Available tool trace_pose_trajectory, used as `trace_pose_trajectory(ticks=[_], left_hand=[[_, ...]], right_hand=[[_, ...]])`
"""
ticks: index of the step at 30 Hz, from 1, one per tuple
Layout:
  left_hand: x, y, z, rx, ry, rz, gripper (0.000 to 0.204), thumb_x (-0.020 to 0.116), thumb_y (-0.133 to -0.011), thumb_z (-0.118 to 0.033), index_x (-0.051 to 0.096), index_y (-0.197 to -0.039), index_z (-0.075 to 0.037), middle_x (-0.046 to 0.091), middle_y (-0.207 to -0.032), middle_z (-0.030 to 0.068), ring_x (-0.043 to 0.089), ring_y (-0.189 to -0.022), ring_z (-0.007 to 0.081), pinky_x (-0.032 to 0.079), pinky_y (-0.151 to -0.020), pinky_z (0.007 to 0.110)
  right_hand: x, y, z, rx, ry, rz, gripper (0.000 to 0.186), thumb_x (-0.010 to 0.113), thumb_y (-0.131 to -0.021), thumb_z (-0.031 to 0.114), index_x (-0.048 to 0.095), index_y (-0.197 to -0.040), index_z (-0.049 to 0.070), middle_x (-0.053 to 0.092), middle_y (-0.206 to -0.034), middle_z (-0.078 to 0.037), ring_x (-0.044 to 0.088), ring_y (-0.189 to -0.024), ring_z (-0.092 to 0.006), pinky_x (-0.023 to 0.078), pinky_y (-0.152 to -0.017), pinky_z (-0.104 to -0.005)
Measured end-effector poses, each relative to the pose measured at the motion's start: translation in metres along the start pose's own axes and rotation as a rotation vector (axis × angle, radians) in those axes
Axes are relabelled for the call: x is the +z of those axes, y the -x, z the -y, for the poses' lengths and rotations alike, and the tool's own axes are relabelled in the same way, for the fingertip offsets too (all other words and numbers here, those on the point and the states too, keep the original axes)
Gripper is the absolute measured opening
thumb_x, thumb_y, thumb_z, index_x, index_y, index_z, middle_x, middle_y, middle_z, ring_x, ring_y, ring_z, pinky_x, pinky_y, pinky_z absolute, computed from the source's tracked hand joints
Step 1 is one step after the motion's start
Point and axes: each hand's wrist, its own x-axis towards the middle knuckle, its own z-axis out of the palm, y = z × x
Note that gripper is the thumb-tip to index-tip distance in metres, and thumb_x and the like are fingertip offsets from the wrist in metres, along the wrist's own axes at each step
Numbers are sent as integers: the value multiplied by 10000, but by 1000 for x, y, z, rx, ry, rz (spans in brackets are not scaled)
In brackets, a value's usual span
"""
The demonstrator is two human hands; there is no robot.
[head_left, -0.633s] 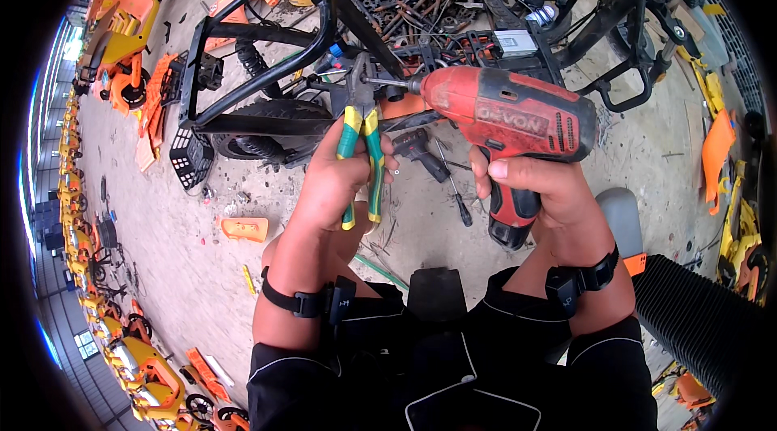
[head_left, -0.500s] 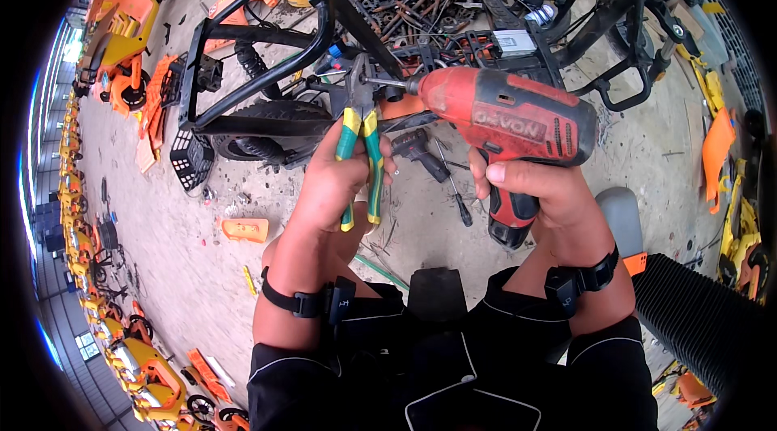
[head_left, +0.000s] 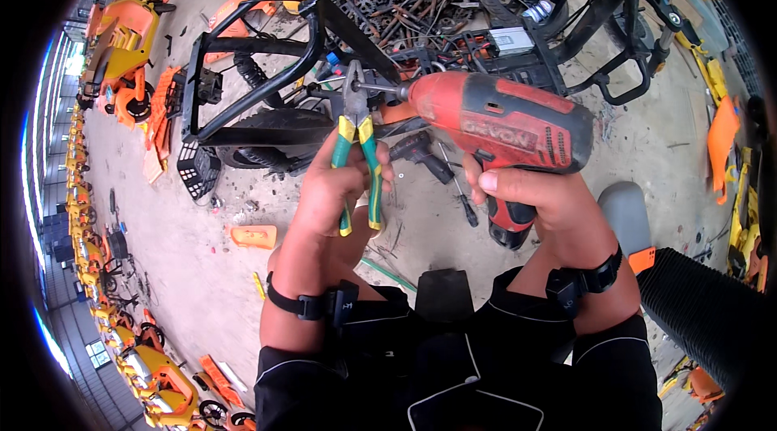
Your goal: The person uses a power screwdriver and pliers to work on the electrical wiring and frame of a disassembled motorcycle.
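Pliers (head_left: 357,157) gripped in left hand (head_left: 333,192); right hand (head_left: 541,195) holds red drill (head_left: 503,124)

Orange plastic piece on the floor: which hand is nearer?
Left. The left hand, gripping pliers, is just right of and above the orange piece. The right hand, on the red drill, is farther right.

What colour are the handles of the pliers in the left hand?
Green and yellow, on the pliers held by the left hand; the head view shows it.
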Motion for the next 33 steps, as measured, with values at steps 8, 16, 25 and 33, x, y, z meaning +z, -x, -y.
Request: trace_pose_trajectory(ticks=[8, 16, 25, 33], left_hand=[[-1, -1, 3, 15, -23, -16, 840, 433, -594, 105, 433, -1428, 4, 573, -975, 151, 603, -847, 292, 493, -780, 392], [-5, -2, 4, 12, 28, 23, 790, 394, -610, 141, 437, -1385, -8, 591, -1022, 174, 625, -872, 296, 528, -777, 399], [-1, -1, 4, 0, -26, -39, 770, 364, -624, 164, 432, -1374, 2, 606, -1026, 177, 638, -881, 287, 547, -770, 396], [0, -1, -8, -32, -193, -109, 682, 409, -709, 157, 438, -1375, 10, 627, -1066, 159, 665, -914, 260, 565, -768, 382]], right_hand=[[-3, 3, 3, 46, 31, 39, 412, 715, -854, 78, 591, -1244, 35, 639, -904, -23, 605, -794, -118, 495, -704, -297], [-4, 4, -4, -10, 149, 46, 461, 719, -843, 76, 578, -1278, 26, 655, -954, -47, 615, -814, -129, 505, -721, -292], [8, 1, -15, -381, 631, 55, 806, 791, -779, 104, 377, -1469, 58, 634, -1283, -113, 645, -1149, -214, 499, -971, -329], [9, -18, -42, -344, 519, 139, 1021, 863, -682, 225, 305, -1524, 76, 613, -1328, -170, 639, -1185, -343, 504, -979, -377]])
